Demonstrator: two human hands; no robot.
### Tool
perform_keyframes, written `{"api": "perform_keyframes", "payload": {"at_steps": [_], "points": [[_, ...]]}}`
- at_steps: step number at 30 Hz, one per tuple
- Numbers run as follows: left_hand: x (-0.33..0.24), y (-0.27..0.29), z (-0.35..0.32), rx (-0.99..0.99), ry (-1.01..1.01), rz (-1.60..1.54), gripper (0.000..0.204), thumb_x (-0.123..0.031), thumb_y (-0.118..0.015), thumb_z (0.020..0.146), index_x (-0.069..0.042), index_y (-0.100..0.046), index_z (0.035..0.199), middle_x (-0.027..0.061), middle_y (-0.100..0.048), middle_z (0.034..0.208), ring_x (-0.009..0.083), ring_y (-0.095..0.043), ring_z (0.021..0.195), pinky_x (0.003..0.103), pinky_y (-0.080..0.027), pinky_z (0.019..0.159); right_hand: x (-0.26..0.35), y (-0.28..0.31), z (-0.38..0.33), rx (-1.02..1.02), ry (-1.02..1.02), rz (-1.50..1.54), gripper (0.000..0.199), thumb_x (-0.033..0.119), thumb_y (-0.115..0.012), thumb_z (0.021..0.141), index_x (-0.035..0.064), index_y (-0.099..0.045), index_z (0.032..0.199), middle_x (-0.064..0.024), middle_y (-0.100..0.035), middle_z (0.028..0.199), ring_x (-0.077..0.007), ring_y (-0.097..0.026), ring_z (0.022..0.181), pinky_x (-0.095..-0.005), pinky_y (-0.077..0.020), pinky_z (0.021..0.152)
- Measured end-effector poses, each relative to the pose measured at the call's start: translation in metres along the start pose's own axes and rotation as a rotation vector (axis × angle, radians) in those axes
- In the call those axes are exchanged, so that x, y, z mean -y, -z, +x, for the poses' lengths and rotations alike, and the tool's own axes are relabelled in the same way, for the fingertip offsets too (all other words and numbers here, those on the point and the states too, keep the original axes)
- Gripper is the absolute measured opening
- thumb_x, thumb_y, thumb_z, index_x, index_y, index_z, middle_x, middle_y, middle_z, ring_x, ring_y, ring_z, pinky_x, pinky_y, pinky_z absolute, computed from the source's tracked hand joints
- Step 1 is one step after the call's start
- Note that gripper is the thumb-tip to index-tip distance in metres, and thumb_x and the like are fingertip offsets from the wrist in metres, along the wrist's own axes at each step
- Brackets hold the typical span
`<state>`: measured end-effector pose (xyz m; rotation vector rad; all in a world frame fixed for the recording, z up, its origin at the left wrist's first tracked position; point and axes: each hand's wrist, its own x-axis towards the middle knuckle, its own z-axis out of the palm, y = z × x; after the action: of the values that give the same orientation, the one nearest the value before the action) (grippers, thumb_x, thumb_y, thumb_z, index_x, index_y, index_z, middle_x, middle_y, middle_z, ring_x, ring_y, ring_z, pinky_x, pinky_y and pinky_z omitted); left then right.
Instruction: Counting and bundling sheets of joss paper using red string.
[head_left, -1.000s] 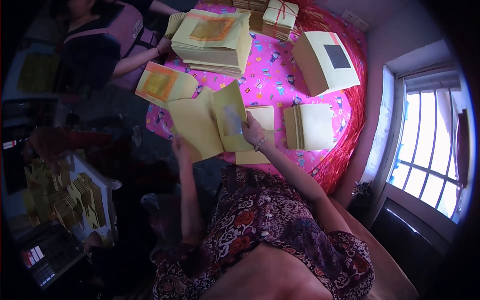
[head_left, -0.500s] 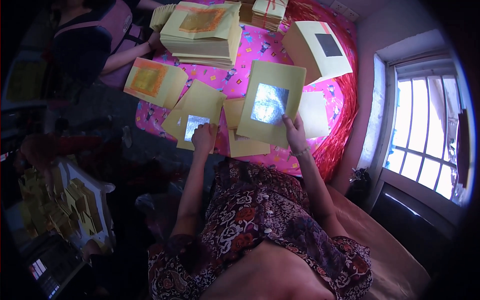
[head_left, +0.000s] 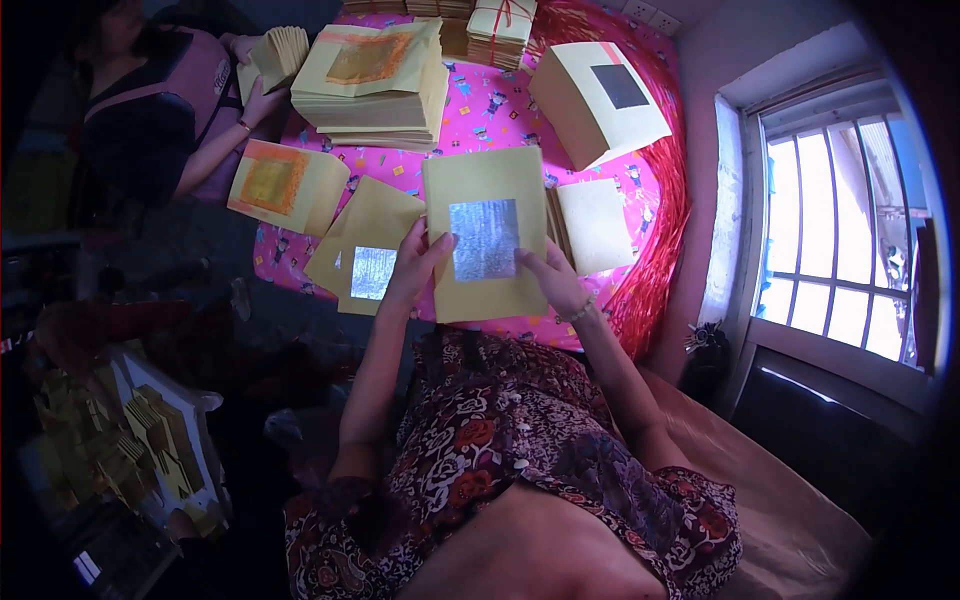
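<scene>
Between my two hands is a wad of yellow joss paper (head_left: 485, 178) with a silver foil square on its face, upright above the near table edge. My left hand (head_left: 413, 266) grips its left edge, thumb over the foil. On the right edge my right hand (head_left: 553, 281) is closed, its thumb at the foil's lower right corner. Just left of my left hand lies a fanned pile of silver-foil joss paper (head_left: 378, 215). Paler sheets (head_left: 597, 228) rest partly behind the held wad, at its right. Whatever lies directly beneath the wad is hidden.
A pink patterned cloth covers the table (head_left: 490, 100). Tall joss paper stacks (head_left: 380, 110) and a thick silver-foil block (head_left: 600, 105) stand farther back. Red strands (head_left: 665, 180) line the right edge. A co-worker (head_left: 190, 100) at far left holds a paper bundle (head_left: 277, 62).
My left hand has left the silver-foil pile and taken the wad's left edge. The wad has shifted left and straightened upright. The co-worker's bundle has moved left, away from the tall stack.
</scene>
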<state>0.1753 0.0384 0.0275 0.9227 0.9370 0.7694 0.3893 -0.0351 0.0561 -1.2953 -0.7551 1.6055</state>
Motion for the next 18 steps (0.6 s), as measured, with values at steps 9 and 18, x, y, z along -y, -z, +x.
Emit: {"api": "perform_keyframes", "payload": {"at_steps": [9,18], "points": [[-0.011,0.061,-0.019,-0.236,-0.378,0.157,0.028,-0.005,-0.051,0.089,-0.004,-0.049,0.117,0.0013,-0.056,0.105,0.0079,-0.052,0.095,0.024,-0.041,0.084,0.005,-0.039,0.071,0.299,0.275,-0.072,0.03,0.002,-0.052,0.088,-0.0001,-0.051,0.118,-0.0035,-0.059,0.106,-0.0095,-0.054,0.098,-0.0268,-0.0442,0.088],[0.003,0.129,-0.037,-0.546,-0.536,0.144,0.02,-0.008,-0.052,0.092,-0.003,-0.051,0.111,0.003,-0.055,0.102,0.0085,-0.05,0.094,0.024,-0.04,0.08,-0.026,-0.117,0.166,0.437,0.505,-0.346,0.025,0.005,-0.053,0.086,0.0028,-0.054,0.111,-0.0085,-0.062,0.098,-0.0169,-0.058,0.093,-0.0309,-0.0432,0.087]]}}
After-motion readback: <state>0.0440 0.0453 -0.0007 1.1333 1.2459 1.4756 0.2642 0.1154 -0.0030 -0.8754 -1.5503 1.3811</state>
